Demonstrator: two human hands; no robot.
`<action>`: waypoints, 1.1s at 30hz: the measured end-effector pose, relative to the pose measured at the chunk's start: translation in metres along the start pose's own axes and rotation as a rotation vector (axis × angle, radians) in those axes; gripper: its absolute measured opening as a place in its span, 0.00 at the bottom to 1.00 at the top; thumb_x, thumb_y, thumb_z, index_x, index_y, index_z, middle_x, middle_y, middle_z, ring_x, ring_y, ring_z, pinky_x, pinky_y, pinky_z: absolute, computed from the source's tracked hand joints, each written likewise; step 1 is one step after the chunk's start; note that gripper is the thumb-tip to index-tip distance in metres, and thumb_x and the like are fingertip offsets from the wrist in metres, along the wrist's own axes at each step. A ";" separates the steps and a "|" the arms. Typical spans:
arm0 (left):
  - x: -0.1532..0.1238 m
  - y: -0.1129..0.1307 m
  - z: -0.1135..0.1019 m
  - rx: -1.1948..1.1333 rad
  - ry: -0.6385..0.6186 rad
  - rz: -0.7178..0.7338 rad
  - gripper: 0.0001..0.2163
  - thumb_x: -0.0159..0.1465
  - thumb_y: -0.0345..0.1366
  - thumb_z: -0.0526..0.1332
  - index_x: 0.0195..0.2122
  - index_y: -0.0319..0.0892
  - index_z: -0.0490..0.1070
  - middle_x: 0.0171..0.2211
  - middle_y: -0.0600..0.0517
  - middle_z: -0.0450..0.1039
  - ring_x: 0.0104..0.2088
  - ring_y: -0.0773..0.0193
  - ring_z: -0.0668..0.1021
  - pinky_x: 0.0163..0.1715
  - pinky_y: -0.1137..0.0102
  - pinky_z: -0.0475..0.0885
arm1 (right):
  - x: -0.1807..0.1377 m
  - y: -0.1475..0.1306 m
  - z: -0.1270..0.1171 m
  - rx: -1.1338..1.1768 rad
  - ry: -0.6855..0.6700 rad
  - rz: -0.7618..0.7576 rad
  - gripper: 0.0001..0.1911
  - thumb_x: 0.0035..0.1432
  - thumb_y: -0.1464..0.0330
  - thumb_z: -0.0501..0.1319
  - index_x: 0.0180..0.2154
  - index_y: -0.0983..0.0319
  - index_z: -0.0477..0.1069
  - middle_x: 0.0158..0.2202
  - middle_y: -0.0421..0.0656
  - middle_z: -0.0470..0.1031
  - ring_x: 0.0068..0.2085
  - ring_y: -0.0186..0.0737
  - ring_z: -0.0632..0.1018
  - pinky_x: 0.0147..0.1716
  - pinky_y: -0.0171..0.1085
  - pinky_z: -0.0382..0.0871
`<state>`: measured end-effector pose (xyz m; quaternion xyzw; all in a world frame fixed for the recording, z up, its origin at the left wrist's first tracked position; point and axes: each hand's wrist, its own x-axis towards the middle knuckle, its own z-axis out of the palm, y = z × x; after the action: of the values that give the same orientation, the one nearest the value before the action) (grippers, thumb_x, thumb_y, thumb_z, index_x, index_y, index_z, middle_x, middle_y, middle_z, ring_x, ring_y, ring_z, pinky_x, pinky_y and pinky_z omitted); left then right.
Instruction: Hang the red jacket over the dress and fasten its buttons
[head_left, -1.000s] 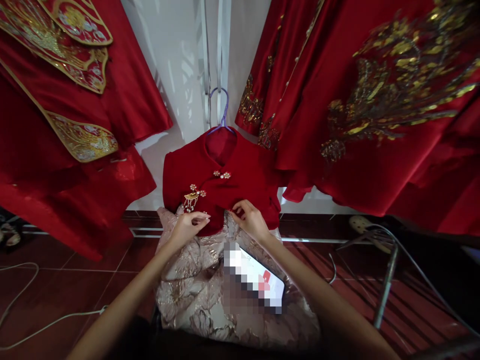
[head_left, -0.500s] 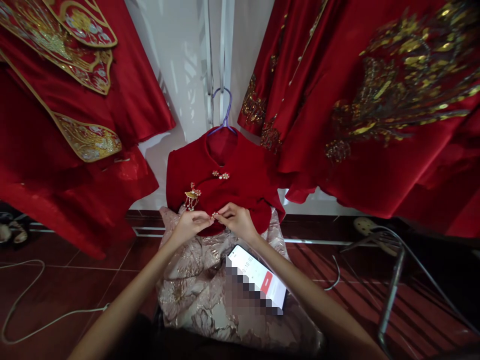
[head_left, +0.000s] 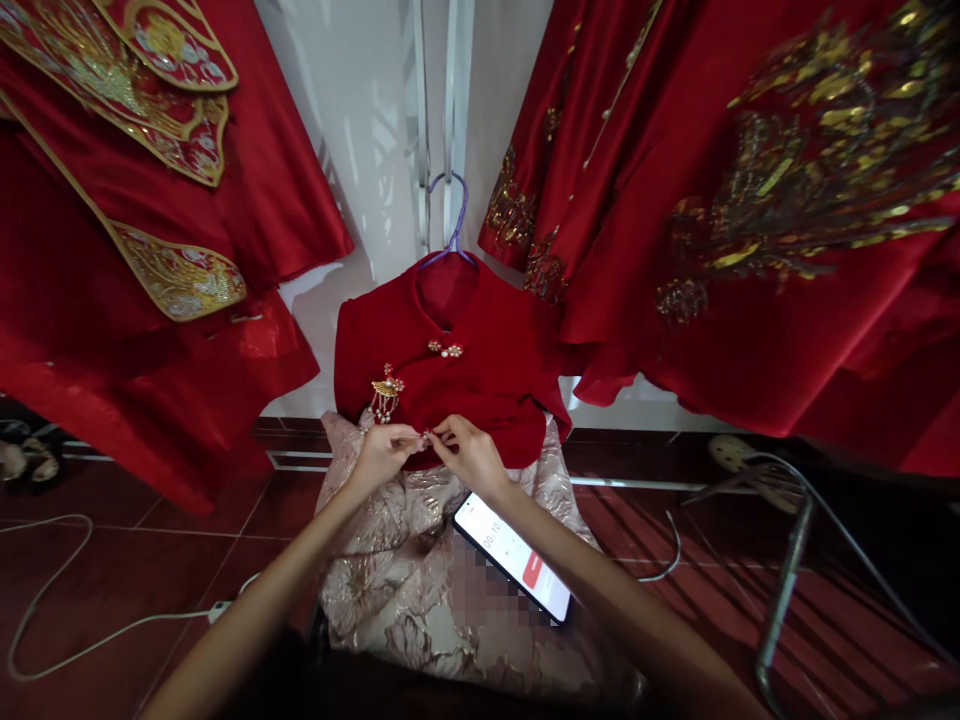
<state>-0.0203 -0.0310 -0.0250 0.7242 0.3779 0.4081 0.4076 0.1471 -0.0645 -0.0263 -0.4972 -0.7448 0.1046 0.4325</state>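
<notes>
On your left, a white cable [head_left: 150,618] lies on the floor [head_left: 172,565], below a hanging red robe [head_left: 97,390]. A gold brooch [head_left: 385,390] sits on the red top [head_left: 495,330], above your left hand [head_left: 381,455], whose thumb and finger pinch a small beaded button [head_left: 426,437] near the top's lower edge. A purple hanger [head_left: 459,225] holds the top at centre. Your right hand [head_left: 474,457] pinches that button from its side. Nearer you, a phone [head_left: 495,540] rests on floral cloth [head_left: 442,645]; farther right stands a metal frame [head_left: 784,590].

left hand [head_left: 382,455], right hand [head_left: 474,457], both pinching, nearly touching, forearms [head_left: 281,560] converging
</notes>
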 end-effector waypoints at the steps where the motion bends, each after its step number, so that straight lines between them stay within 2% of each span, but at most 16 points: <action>1: 0.000 -0.001 0.000 0.006 0.007 0.005 0.07 0.54 0.37 0.62 0.26 0.38 0.74 0.26 0.49 0.77 0.28 0.64 0.78 0.30 0.70 0.75 | 0.000 0.000 0.001 -0.010 -0.003 0.001 0.03 0.58 0.68 0.56 0.34 0.60 0.66 0.33 0.41 0.73 0.32 0.33 0.76 0.33 0.32 0.72; 4: 0.001 -0.004 0.001 0.019 0.004 0.012 0.08 0.54 0.38 0.62 0.27 0.38 0.73 0.27 0.49 0.77 0.30 0.63 0.78 0.32 0.69 0.75 | 0.002 0.004 -0.002 -0.023 -0.034 0.050 0.03 0.56 0.68 0.57 0.35 0.60 0.65 0.32 0.41 0.73 0.30 0.33 0.76 0.30 0.32 0.71; 9: 0.001 -0.003 0.000 0.163 0.110 0.020 0.07 0.53 0.35 0.63 0.33 0.40 0.71 0.29 0.50 0.76 0.30 0.65 0.78 0.31 0.70 0.73 | 0.004 0.018 -0.025 -0.034 -0.141 0.153 0.16 0.48 0.70 0.63 0.41 0.61 0.64 0.33 0.41 0.75 0.26 0.32 0.76 0.27 0.32 0.70; 12: -0.001 0.003 -0.002 0.333 0.107 0.094 0.04 0.56 0.33 0.61 0.32 0.42 0.71 0.30 0.51 0.75 0.31 0.66 0.76 0.32 0.71 0.72 | 0.006 0.020 -0.048 -0.018 -0.147 0.144 0.10 0.49 0.70 0.62 0.36 0.61 0.68 0.32 0.42 0.77 0.27 0.34 0.77 0.29 0.33 0.70; 16: -0.007 0.009 0.003 0.530 0.059 0.175 0.10 0.58 0.32 0.58 0.41 0.46 0.72 0.32 0.52 0.72 0.34 0.64 0.75 0.36 0.69 0.70 | 0.012 0.012 -0.066 0.048 -0.129 0.157 0.04 0.52 0.70 0.59 0.32 0.60 0.72 0.29 0.41 0.78 0.31 0.36 0.78 0.30 0.34 0.72; 19: -0.012 0.006 0.012 0.624 0.036 0.194 0.16 0.60 0.32 0.56 0.49 0.48 0.68 0.34 0.52 0.70 0.36 0.64 0.74 0.38 0.68 0.69 | 0.012 0.011 -0.062 0.124 -0.194 0.150 0.06 0.54 0.69 0.58 0.34 0.59 0.74 0.31 0.40 0.78 0.33 0.36 0.79 0.33 0.35 0.73; 22: -0.013 0.001 0.019 0.731 0.056 0.207 0.16 0.62 0.31 0.52 0.51 0.47 0.65 0.37 0.49 0.68 0.38 0.62 0.73 0.40 0.68 0.69 | 0.007 0.019 -0.048 0.143 -0.201 0.121 0.10 0.54 0.68 0.59 0.40 0.58 0.72 0.37 0.41 0.78 0.38 0.37 0.78 0.39 0.37 0.73; 27: -0.012 0.000 0.022 0.784 0.045 0.250 0.09 0.63 0.31 0.52 0.44 0.43 0.65 0.39 0.48 0.66 0.42 0.60 0.71 0.43 0.65 0.68 | 0.000 0.029 -0.026 0.211 -0.186 0.110 0.14 0.55 0.70 0.57 0.45 0.62 0.67 0.41 0.45 0.76 0.43 0.36 0.77 0.44 0.38 0.71; 33: -0.011 0.003 0.020 0.731 0.053 0.259 0.03 0.61 0.30 0.53 0.36 0.42 0.64 0.36 0.49 0.66 0.39 0.61 0.71 0.41 0.64 0.68 | -0.003 0.018 -0.023 0.153 -0.219 0.121 0.13 0.56 0.71 0.56 0.44 0.60 0.66 0.37 0.43 0.77 0.40 0.36 0.77 0.43 0.38 0.69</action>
<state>-0.0061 -0.0475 -0.0320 0.8525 0.4143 0.3134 0.0578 0.1766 -0.0645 -0.0240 -0.4926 -0.7460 0.2405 0.3783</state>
